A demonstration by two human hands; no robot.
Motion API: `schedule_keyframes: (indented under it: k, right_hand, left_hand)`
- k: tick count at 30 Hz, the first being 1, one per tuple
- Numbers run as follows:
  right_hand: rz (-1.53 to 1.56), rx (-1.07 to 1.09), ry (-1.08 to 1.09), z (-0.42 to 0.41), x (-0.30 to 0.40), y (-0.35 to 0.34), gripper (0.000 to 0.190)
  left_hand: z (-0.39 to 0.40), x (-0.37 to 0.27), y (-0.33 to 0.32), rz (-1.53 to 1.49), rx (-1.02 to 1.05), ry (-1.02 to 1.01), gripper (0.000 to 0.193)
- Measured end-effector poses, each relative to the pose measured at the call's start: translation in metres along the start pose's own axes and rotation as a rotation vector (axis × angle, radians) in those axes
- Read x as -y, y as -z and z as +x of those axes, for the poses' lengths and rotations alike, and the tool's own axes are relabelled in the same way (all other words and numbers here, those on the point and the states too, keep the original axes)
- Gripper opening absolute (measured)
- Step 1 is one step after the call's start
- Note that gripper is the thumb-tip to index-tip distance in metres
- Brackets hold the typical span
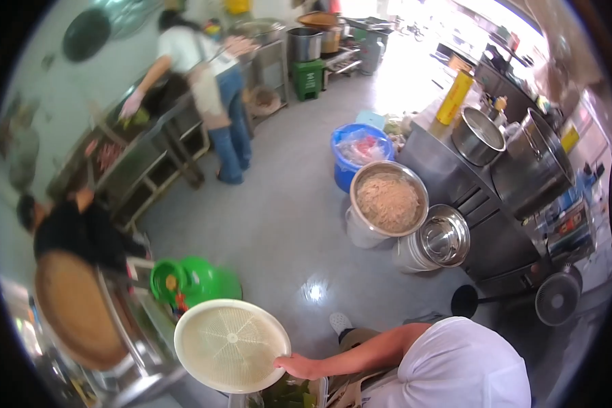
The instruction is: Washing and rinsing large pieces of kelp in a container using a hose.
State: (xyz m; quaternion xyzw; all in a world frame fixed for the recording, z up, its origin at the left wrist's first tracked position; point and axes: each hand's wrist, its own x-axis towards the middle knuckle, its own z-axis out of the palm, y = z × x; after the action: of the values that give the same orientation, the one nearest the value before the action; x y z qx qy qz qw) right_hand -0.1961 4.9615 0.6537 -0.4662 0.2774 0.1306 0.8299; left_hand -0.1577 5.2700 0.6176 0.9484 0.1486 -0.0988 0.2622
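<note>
My right hand [301, 365] grips the rim of a round cream plastic strainer basket [231, 342]. Its slotted face, with spokes around a central hub, is turned up towards me. Just below the basket, partly hidden by it, is a clear plastic container [324, 391] of dark green leaves [290, 393]. My left hand is out of view. Beyond the basket's upper edge stands a green gas cylinder [211, 278] on the floor.
A steel bowl of pale shredded food [389, 199], an empty steel bowl [443, 235] and a blue bucket [348, 171] flank a steel counter [438, 155] bearing pots. Two people [199, 66] work along the left counter. A large brown round lid [79, 311] lies at lower left.
</note>
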Motion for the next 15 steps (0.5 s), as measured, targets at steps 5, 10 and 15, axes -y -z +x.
schedule_keyframes:
  k: [5,10,15]
  right_hand:
    - [0.104,-0.113,0.049,0.011,0.132,0.078,0.039]
    - [0.298,-0.320,0.263,0.052,0.218,0.182,0.041]
    - [0.353,-0.644,0.295,0.056,0.330,0.271,0.040]
  left_hand:
    - [0.055,-0.195,-0.046,0.003,0.060,-0.230,0.034]
    - [0.083,-0.335,-0.090,0.004,0.161,-0.359,0.034]
    - [0.142,-0.433,-0.135,0.024,0.299,-0.424,0.034]
